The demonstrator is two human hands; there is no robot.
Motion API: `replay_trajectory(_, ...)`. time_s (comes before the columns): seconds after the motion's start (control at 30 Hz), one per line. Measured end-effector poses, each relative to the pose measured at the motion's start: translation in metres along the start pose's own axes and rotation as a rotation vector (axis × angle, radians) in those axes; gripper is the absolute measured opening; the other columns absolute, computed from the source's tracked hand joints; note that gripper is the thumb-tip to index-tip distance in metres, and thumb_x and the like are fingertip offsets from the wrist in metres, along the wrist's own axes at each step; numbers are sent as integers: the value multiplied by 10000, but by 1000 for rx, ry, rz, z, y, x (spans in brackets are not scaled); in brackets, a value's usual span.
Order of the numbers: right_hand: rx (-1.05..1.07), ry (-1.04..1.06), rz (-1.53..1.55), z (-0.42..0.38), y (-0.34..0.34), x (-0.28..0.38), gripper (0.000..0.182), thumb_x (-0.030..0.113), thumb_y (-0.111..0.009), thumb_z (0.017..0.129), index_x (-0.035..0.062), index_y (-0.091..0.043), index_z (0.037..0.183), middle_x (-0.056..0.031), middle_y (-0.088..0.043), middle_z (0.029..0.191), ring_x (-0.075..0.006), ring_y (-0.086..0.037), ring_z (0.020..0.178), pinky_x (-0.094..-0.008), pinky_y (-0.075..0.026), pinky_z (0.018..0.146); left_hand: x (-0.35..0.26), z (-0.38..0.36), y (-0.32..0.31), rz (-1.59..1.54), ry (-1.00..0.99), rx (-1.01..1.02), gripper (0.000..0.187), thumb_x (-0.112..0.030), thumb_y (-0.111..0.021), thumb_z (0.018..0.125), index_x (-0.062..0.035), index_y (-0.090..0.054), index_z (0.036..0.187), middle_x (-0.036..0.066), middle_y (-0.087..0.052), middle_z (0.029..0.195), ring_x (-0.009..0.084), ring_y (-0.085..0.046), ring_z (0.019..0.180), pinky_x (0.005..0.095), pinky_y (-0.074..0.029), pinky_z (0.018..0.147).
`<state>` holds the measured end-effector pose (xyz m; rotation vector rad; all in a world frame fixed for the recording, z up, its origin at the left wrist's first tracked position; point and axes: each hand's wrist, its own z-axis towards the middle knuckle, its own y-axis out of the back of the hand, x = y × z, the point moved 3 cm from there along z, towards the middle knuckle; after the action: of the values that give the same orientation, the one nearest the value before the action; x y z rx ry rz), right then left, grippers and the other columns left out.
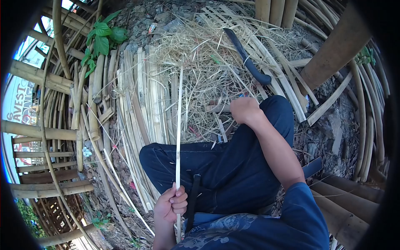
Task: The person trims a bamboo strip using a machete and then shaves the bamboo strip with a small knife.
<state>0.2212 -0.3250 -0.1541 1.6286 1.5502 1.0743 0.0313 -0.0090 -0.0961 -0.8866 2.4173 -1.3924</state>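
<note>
my left hand (170,205) is fisted round the bamboo strip (179,125), which stands up over my lap. my right hand (243,110) is curled on something in the shavings pile (200,62); what, i can't tell. i'd grip the strip low and steady, clear of the machete (246,56).

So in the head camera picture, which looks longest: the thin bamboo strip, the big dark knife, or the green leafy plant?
1. Thin bamboo strip, longest by far.
2. Big dark knife.
3. Green leafy plant, close to the knife, and the curved lens makes that unsure.
</note>
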Motion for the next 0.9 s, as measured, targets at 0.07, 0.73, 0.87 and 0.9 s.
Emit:
replay_trajectory(0.07, -78, 41, -1, -7, -3, -2, 150, 82, -647, 777, 56, -742, 890, -137, -734, 921, -274, -722, 874, -380, -573, 734, -3, 0, 0, 2, -11, -6, 345, -307, -348, 1077, -48, -469, 884, -54, -339, 631, 28, -242, 482, 196, -178, 390)
replay_trajectory(0.73, -918, 981, 595, -106, 18, 117, 251, 275, -700, 855, 50, -596, 816, -92, -555, 627, -278, -575, 543, -391, -439, 493, 16, 1, -49, 596, -351, -300, 371, -356, -396, 1065, -53, -567, 937, -12, -396, 579, 49, -273, 455, 211, -170, 393)
replay_trajectory(0.87, -929, 1055, 609, -131, 17, 128, 320, 329, -722, 837, 43, -590, 782, -85, -556, 624, -263, -574, 537, -378, -451, 512, 22, -1, -63, 597, -377, -271, 323, -307, -398, 1066, -75, -544, 894, -25, -384, 574, 40, -268, 448, 212, -163, 390)
replay_trajectory(0.9, -924, 1072, 603, -132, 14, 130, 320, 329, -722, 837, 43, -590, 782, -85, -556, 624, -263, -574, 537, -378, -451, 512, 24, -1, -65, 587, -392, -268, 323, -307, -398, 1066, -75, -544, 894, -25, -384, 574, 40, -268, 448, 212, -163, 390)
